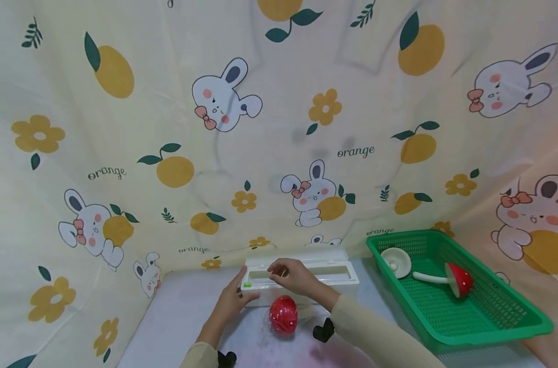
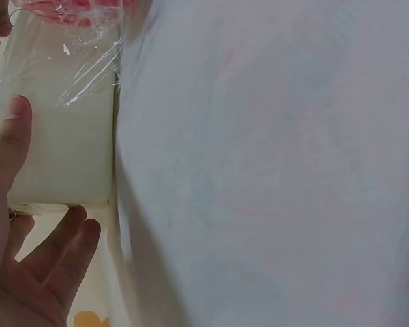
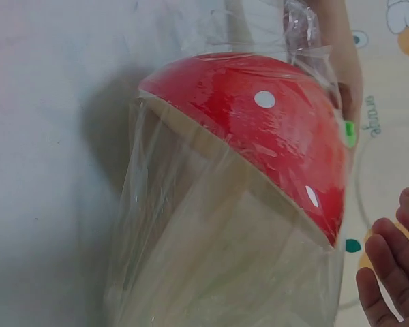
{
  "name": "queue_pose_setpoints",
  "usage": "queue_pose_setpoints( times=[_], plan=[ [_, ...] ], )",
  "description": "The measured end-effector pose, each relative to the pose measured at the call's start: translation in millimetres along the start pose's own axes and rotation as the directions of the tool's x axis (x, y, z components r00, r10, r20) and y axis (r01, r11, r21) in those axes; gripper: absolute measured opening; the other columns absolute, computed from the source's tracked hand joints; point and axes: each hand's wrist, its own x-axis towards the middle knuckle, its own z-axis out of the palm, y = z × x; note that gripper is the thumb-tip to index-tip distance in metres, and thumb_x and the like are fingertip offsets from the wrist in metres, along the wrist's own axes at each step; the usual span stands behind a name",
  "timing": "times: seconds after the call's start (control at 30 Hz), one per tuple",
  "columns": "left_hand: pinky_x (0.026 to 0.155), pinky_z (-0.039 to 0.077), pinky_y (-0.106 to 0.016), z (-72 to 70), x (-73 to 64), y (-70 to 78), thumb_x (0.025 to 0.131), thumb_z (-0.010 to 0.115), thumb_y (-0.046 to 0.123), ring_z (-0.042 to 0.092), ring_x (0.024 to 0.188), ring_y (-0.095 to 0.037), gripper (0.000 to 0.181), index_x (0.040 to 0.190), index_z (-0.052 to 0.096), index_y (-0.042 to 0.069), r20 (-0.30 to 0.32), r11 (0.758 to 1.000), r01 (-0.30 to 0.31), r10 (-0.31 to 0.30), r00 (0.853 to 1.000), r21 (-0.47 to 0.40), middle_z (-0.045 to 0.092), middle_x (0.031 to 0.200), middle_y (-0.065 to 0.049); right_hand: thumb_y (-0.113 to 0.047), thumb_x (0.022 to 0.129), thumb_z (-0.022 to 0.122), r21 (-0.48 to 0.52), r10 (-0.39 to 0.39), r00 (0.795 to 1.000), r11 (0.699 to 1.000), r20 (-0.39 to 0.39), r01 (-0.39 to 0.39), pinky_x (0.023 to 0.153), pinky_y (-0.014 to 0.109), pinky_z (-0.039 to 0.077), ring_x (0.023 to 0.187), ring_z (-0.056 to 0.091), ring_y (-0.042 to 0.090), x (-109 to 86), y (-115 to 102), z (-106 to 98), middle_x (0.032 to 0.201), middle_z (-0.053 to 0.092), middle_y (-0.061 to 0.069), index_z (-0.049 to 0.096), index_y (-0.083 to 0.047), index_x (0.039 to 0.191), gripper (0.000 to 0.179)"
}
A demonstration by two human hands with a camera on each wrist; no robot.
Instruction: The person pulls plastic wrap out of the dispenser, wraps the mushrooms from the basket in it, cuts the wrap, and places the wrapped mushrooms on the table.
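Note:
A white cling film dispenser (image 1: 302, 286) with a raised lid and a green slider (image 1: 247, 284) stands at the back of the table. My left hand (image 1: 230, 301) grips its left end, thumb (image 2: 17, 129) on the front face and fingers round the end. Over the dispenser's opening hovers my right hand (image 1: 293, 276), fingers loosely bent; in the right wrist view nothing shows between them (image 3: 392, 272). In front of the box is a red mushroom cap (image 1: 283, 316) with white dots, covered in clear film (image 3: 184, 225) that stretches towards the dispenser.
A green basket (image 1: 490, 335) at the right holds a red toy mushroom (image 1: 460, 280) with a white stem and a white round piece (image 1: 396, 262). Behind the table hangs a printed cloth (image 1: 279, 143). Black straps with wrist cameras (image 1: 324, 330) sit on both wrists.

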Motion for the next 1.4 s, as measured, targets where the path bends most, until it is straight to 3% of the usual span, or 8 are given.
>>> queue_pose_setpoints(
  times=[0.3, 0.93, 1.17, 1.4],
  plan=[
    [0.112, 0.050, -0.055, 3.2, -2.8, 1.2, 0.088, 0.086, 0.041, 0.051, 0.146, -0.044, 0.103, 0.171, 0.030, 0.021, -0.004, 1.000, -0.018, 0.018, 1.000, -0.009, 0.036, 0.172, -0.014, -0.021, 0.101, 0.078, -0.006, 0.032, 0.997, 0.999, 0.071, -0.032, 0.084, 0.021, 0.058, 0.092, 0.066, 0.007, 12.1, 3, 14, 0.103, 0.074, -0.008, 0.078, -0.008, 0.123, 0.025],
    [0.099, 0.059, -0.046, 2.6, -5.7, -3.3, 0.088, 0.088, 0.029, 0.057, 0.138, -0.049, 0.098, 0.169, 0.033, 0.014, -0.005, 0.993, -0.096, 0.095, 0.995, -0.067, 0.033, 0.172, -0.019, -0.021, 0.099, 0.081, 0.017, 0.036, 0.995, 0.999, 0.091, -0.037, 0.076, 0.020, 0.055, 0.084, 0.060, 0.005, 22.8, 1, 44, 0.094, 0.068, -0.013, 0.081, -0.016, 0.118, 0.020],
    [0.099, 0.060, -0.048, 0.9, -6.5, -3.2, 0.088, 0.089, 0.026, 0.060, 0.133, -0.051, 0.099, 0.169, 0.033, 0.016, -0.014, 0.993, -0.088, 0.087, 0.996, -0.082, 0.034, 0.170, -0.025, -0.022, 0.100, 0.080, -0.002, 0.014, 0.996, 1.000, 0.086, -0.013, 0.074, 0.020, 0.053, 0.083, 0.057, 0.006, 23.9, -2, 48, 0.092, 0.066, -0.011, 0.081, -0.018, 0.119, 0.020],
    [0.096, 0.061, -0.046, 0.7, -5.2, -3.6, 0.089, 0.088, 0.022, 0.061, 0.131, -0.052, 0.097, 0.168, 0.034, 0.012, -0.017, 0.989, -0.128, 0.127, 0.992, -0.073, 0.035, 0.169, -0.027, -0.022, 0.100, 0.080, -0.016, 0.014, 0.997, 1.000, 0.080, -0.012, 0.070, 0.020, 0.049, 0.080, 0.053, 0.005, 27.4, -3, 49, 0.087, 0.063, -0.010, 0.082, -0.019, 0.119, 0.020]
  ],
)
